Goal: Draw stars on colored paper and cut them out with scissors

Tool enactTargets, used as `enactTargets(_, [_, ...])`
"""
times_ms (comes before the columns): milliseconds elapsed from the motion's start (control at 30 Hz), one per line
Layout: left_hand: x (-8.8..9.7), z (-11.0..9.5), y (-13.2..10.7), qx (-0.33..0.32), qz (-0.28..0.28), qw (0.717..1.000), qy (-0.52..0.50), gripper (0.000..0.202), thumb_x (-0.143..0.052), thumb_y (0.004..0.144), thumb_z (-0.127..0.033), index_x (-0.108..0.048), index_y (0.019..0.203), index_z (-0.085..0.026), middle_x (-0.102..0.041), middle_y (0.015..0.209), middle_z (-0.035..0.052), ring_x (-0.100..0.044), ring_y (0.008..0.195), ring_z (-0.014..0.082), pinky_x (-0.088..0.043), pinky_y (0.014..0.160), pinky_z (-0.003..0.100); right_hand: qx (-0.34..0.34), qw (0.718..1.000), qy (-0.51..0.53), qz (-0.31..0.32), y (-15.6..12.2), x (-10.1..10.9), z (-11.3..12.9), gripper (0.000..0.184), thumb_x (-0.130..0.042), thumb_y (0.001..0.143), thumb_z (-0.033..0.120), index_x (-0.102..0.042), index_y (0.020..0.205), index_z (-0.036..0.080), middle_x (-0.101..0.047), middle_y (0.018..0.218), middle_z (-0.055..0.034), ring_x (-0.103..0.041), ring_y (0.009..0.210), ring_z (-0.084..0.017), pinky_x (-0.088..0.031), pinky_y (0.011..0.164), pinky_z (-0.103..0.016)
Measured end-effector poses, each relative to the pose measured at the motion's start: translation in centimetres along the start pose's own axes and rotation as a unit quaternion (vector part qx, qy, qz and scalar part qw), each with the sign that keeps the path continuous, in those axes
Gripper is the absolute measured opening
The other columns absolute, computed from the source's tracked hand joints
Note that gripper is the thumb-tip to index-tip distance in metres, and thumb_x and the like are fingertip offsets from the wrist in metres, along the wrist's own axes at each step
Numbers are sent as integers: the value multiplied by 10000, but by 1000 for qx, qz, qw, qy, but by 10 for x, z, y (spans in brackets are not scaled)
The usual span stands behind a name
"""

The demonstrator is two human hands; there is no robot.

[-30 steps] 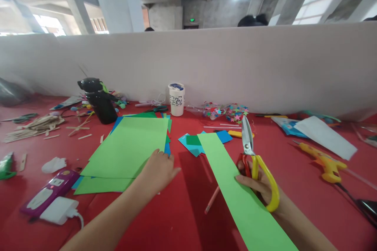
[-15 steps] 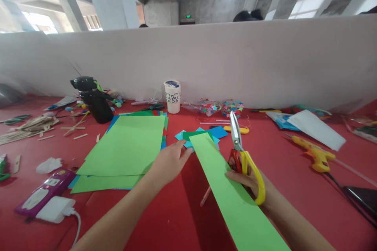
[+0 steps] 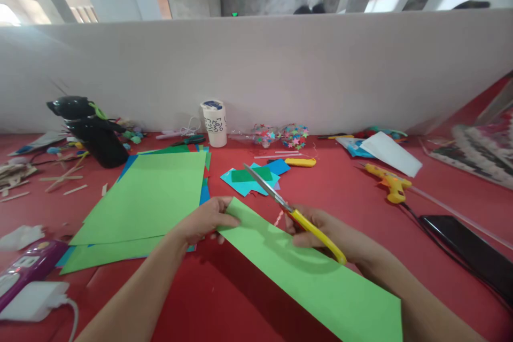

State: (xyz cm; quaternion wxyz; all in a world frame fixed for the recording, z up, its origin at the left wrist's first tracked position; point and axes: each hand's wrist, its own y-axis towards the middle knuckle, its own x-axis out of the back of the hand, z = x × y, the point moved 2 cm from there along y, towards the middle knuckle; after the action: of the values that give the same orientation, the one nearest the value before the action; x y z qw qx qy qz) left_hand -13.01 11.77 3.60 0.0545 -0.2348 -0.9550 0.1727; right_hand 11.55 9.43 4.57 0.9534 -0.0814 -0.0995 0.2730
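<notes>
A long light green paper strip (image 3: pixel 288 267) slants across the front of the table, held above it. My left hand (image 3: pixel 208 219) pinches its upper left corner, thumb on top. The scissors (image 3: pixel 296 216), with yellow and red handles, are in my right hand (image 3: pixel 320 230); their blades look closed and point up and left over the strip. My right thumb also lies on the strip near its far edge, the other fingers partly hidden by the handles. Just beyond lie blue and green paper scraps (image 3: pixel 252 175). A stack of green sheets (image 3: pixel 148 197) lies left of my left hand.
Behind the scraps are a yellow utility knife (image 3: pixel 300 162), a white cup (image 3: pixel 215 125) and star confetti (image 3: pixel 295 136). A yellow glue gun (image 3: pixel 390 184) lies at right. At left are a black bottle (image 3: pixel 96 136) and a purple power strip (image 3: pixel 34 264). A white partition (image 3: pixel 256 69) closes the back.
My left hand has taken hold of the strip's far corner. The strip has swung left and nearer to me, and the scissors have tipped from upright to up-left. The camera view has turned right.
</notes>
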Motion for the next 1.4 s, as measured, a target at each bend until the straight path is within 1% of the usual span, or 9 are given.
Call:
enactTargets(100, [12, 1, -5, -7, 6, 1000, -3, 255, -685, 653, -259, -593, 878, -184, -614, 656, -37, -478, 400, 43, -336, 316, 127, 19, 985, -130, -108, 6, 19, 0, 215, -597, 715, 410, -575, 803, 215, -575, 696, 12, -494, 569, -134, -367, 514, -228])
enactTargets(167, [14, 3, -6, -4, 30, 1000, -1, 258, -696, 649, -276, -579, 859, -180, -625, 660, -27, -498, 398, 50, -349, 322, 134, -4, 916, -350, -197, 7, 39, 0, 170, -530, 763, 346, -613, 828, 212, -639, 763, -14, -562, 665, -170, -394, 567, -235])
enactTargets(200, [12, 5, -6, 1, 47, 999, 2, 247, -693, 656, -285, -575, 844, -176, -632, 655, -16, -517, 399, 61, -365, 331, 143, -23, 895, -389, -216, 6, 49, -1, 162, -534, 754, 294, -629, 851, 207, -660, 775, -34, -577, 688, -192, -386, 566, -244])
enactTargets(433, [-15, 12, 2, 34, 119, 992, 16, 161, -611, 733, -294, -548, 825, -178, -675, 676, 29, -601, 454, 109, -450, 414, 184, -116, 820, -504, -245, -12, 94, -25, 218, -567, 672, 189, -677, 860, 206, -707, 776, -86, -636, 701, -255, -360, 526, -259])
enactTargets(700, [-13, 10, 1, 53, 41, 998, -3, 179, -638, 722, -299, -561, 824, -173, -670, 699, 17, -594, 449, 98, -483, 422, 191, -110, 801, -543, -227, -10, 103, -37, 291, -555, 703, 153, -646, 979, 159, -665, 1075, -152, -622, 942, -295, -437, 727, -307])
enactTargets(867, [-13, 12, 4, 37, 25, 999, -19, 178, -649, 717, -288, -548, 802, -168, -652, 640, 15, -592, 439, 106, -475, 408, 184, -122, 793, -540, -255, -9, 97, -35, 246, -557, 683, 151, -638, 914, 165, -689, 964, -133, -641, 811, -264, -418, 619, -283])
enactTargets(1067, [-2, 11, 8, 4, -30, 999, -39, 245, -666, 700, -311, -536, 867, -186, -642, 713, -9, -606, 473, 97, -484, 415, 176, -133, 771, -528, -331, -12, 101, -23, 204, -470, 820, 310, -595, 832, 149, -681, 792, -137, -620, 671, -244, -372, 520, -271])
enactTargets(1233, [1, 13, 7, 12, -31, 999, -42, 270, -681, 682, -295, -548, 893, -190, -639, 737, -7, -616, 518, 108, -505, 428, 198, -88, 790, -537, -283, -15, 103, -34, 114, -551, 707, 185, -626, 790, 164, -687, 817, -124, -625, 682, -235, -392, 531, -270])
enactTargets(1400, [-3, 14, 8, 17, -13, 999, -39, 281, -670, 695, -289, -546, 922, -179, -644, 717, 1, -605, 466, 104, -484, 404, 187, 2, 795, -558, -236, -14, 104, -42, 321, -575, 600, 55, -645, 886, 184, -655, 914, -119, -603, 847, -289, -457, 723, -365])
